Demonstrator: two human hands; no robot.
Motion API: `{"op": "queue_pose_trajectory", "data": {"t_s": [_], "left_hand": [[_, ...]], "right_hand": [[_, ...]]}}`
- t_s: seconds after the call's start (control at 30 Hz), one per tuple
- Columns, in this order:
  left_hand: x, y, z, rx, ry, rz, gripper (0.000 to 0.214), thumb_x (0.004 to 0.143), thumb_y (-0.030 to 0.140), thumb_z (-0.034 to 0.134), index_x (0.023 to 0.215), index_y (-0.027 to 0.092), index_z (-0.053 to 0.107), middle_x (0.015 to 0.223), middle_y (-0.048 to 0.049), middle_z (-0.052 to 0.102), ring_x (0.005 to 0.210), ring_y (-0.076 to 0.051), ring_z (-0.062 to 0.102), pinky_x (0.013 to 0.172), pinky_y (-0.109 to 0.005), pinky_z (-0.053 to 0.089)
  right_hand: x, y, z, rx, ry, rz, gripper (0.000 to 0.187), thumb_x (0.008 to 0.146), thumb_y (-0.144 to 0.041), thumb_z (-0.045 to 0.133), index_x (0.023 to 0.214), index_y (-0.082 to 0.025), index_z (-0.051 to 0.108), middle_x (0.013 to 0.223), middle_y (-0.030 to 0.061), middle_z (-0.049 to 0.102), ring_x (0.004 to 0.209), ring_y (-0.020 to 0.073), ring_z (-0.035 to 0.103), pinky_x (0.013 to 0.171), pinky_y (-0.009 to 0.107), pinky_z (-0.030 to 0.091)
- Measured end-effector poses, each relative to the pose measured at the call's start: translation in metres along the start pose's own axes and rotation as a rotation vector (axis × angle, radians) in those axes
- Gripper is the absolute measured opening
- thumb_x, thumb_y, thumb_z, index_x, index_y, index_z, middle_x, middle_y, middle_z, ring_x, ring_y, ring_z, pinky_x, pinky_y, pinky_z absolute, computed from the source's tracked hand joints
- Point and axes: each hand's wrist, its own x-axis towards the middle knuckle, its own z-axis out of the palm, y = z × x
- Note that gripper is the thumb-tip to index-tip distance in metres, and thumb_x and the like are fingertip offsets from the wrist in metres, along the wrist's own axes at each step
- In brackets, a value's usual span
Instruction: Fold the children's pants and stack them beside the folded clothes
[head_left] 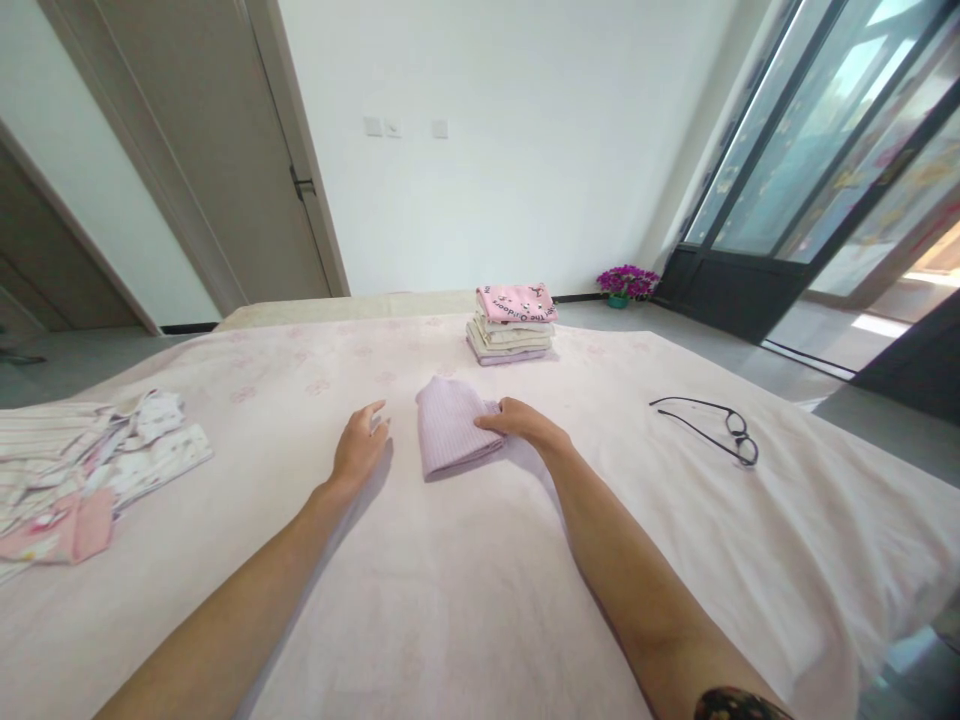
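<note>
A folded lilac ribbed garment (pixel 450 428) lies in the middle of the pale pink bed sheet (pixel 450 600). My right hand (pixel 519 420) rests on its right edge, fingers closed on the fabric. My left hand (pixel 360 445) hovers just left of the garment, apart from it, fingers loosely spread and holding nothing.
A stack of folded clothes (pixel 512 325), pink on top, sits further back on the bed. Unfolded small clothes (pixel 82 465) lie at the left edge. Black glasses (pixel 712 425) rest at the right. A door, a wall and glass sliding doors with purple flowers (pixel 627 283) stand beyond.
</note>
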Motion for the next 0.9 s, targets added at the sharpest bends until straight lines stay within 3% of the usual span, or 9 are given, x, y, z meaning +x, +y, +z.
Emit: {"op": "queue_pose_trajectory", "data": {"t_s": [0.2, 0.33, 0.53, 0.73, 0.9], "left_hand": [[-0.003, -0.034, -0.016, 0.164, 0.019, 0.026, 0.047, 0.088, 0.021, 0.047, 0.133, 0.012, 0.056, 0.134, -0.0141, 0.059, 0.129, -0.025, 0.052, 0.114, -0.039, 0.036], [-0.006, -0.032, -0.013, 0.201, -0.005, 0.031, 0.047, 0.089, 0.022, 0.047, 0.134, 0.012, 0.056, 0.134, -0.0134, 0.06, 0.127, -0.025, 0.052, 0.113, -0.039, 0.037], [-0.005, -0.024, -0.014, 0.214, -0.024, -0.002, 0.047, 0.089, 0.022, 0.046, 0.134, 0.013, 0.055, 0.134, -0.0123, 0.061, 0.125, -0.026, 0.053, 0.11, -0.04, 0.038], [-0.001, -0.024, -0.014, 0.211, -0.024, -0.037, 0.046, 0.09, 0.02, 0.045, 0.135, 0.015, 0.054, 0.134, -0.0106, 0.061, 0.124, -0.025, 0.054, 0.108, -0.039, 0.038], [0.002, -0.024, -0.012, 0.206, -0.027, -0.006, 0.042, 0.09, 0.018, 0.044, 0.13, 0.016, 0.056, 0.132, -0.0096, 0.062, 0.124, -0.023, 0.053, 0.109, -0.039, 0.037]], "right_hand": [[-0.005, -0.007, 0.002, 0.029, 0.038, -0.041, 0.05, 0.071, -0.05, 0.07, 0.106, -0.015, 0.062, 0.102, 0.0121, 0.07, 0.086, 0.023, 0.064, 0.067, 0.027, 0.043], [-0.012, -0.014, 0.007, 0.158, 0.105, -0.073, 0.04, 0.069, -0.041, 0.068, 0.1, -0.016, 0.059, 0.092, 0.0072, 0.069, 0.08, 0.0205, 0.062, 0.062, 0.026, 0.04], [-0.003, -0.036, 0.007, 0.577, 0.162, -0.153, 0.038, 0.063, -0.03, 0.068, 0.097, -0.016, 0.058, 0.079, 0.0013, 0.067, 0.073, 0.0177, 0.062, 0.059, 0.024, 0.04], [0.051, -0.081, -0.007, 0.925, 0.155, -0.207, 0.04, 0.057, -0.028, 0.071, 0.093, -0.015, 0.06, 0.073, 0.0007, 0.066, 0.065, 0.0156, 0.06, 0.055, 0.023, 0.043], [0.12, -0.11, -0.013, 0.956, 0.241, -0.173, 0.039, 0.064, -0.031, 0.067, 0.099, -0.017, 0.059, 0.076, 0.0, 0.064, 0.064, 0.0134, 0.058, 0.052, 0.021, 0.042]]}}
